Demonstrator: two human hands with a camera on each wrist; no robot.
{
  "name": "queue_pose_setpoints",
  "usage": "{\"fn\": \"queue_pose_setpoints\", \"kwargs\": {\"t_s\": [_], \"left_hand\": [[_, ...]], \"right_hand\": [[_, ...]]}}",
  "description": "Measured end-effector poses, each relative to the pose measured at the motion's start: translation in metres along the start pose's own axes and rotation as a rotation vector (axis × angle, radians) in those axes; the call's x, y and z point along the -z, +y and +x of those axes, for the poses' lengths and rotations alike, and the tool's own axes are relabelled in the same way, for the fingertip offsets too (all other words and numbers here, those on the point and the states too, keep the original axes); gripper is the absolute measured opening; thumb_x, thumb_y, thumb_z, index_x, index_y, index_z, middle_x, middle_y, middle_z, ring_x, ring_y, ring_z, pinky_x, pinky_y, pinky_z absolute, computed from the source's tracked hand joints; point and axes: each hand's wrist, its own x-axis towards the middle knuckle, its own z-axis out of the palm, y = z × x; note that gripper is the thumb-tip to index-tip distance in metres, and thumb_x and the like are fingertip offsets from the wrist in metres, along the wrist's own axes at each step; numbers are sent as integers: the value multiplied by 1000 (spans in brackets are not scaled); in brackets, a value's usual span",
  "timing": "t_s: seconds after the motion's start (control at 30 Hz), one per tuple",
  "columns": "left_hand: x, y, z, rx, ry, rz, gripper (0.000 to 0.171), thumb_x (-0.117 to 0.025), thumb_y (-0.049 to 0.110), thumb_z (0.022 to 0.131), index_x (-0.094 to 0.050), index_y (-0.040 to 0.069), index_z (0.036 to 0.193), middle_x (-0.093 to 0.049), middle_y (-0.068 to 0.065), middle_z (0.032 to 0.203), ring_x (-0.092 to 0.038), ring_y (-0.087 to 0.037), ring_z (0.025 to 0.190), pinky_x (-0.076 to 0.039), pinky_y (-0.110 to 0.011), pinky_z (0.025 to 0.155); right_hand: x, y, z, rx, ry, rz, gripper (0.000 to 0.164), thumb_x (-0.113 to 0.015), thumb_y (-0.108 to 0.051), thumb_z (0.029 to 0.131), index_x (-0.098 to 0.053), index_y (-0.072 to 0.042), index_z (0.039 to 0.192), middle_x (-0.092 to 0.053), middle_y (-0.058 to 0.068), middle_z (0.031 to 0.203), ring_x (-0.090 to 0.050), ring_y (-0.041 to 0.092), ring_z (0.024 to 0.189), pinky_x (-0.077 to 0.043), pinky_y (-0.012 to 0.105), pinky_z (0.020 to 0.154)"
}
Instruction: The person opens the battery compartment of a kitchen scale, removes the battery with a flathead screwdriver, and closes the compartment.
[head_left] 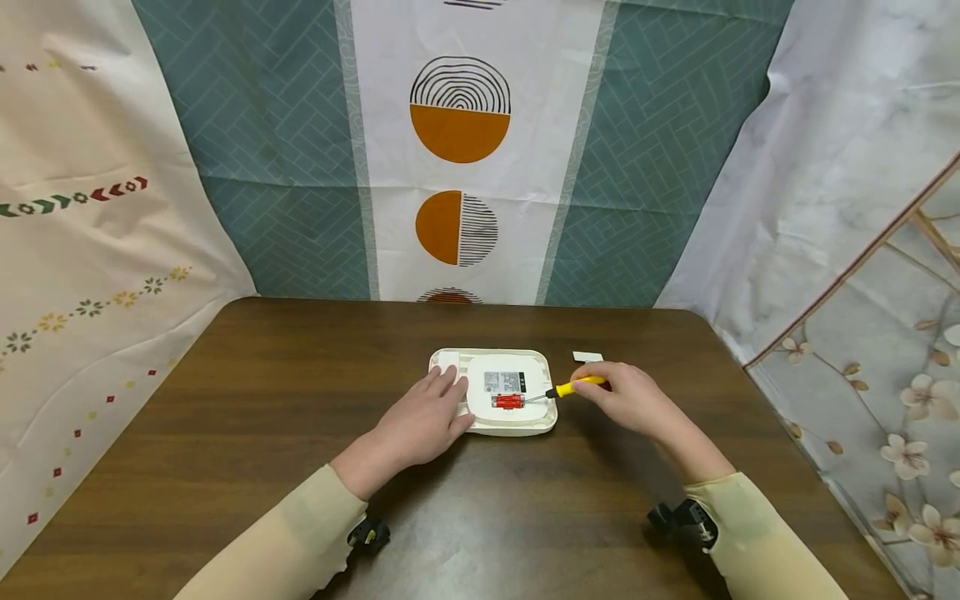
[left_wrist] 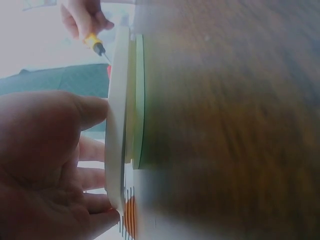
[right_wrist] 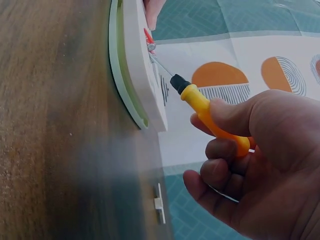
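A white device point(head_left: 534, 372) with rounded corners lies on the table, its labelled face up. Red batteries point(head_left: 508, 402) sit in a recess near its front edge. My left hand point(head_left: 423, 417) rests on the device's left end, fingers spread and nearly straight; in the left wrist view, the thumb and fingers touch its edge. My right hand point(head_left: 628, 398) holds a yellow-and-black screwdriver point(right_wrist: 200, 102) by the handle, thumb against the fingers. The metal shaft slants down leftward, with its tip at the right end of the batteries.
Behind the right hand, a small white cover point(head_left: 587, 357) lies on the brown wooden table point(head_left: 315, 367). A patterned cloth point(head_left: 465, 242) hangs along the table's back edge, with more cloth at both sides. Each wrist wears a black strapped camera point(head_left: 367, 535).
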Motion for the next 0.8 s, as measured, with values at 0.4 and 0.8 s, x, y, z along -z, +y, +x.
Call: {"fn": "queue_pose_setpoints", "kwargs": {"t_s": [0.4,0.8], "left_hand": [[0,1,-1,10,-2,-9,64,-62,37,115,-50,-3,163,-37,-27,173,-30,-48,162,-28,-55,132],[-3,0,0,15,-9,0,66,-61,40,115,-49,-2,164,-36,-26,174,-29,-47,163,-28,-54,132]], "right_hand": [[3,-2,-3,28,32,-31,7,-78,-24,105,-83,-21,109,-70,-6,93,-57,17,81,-46,40,76],[4,-3,-12,64,56,-132,10,-84,-24,101,-83,-23,111,-75,-9,98,-64,15,84,-54,45,77]]}}
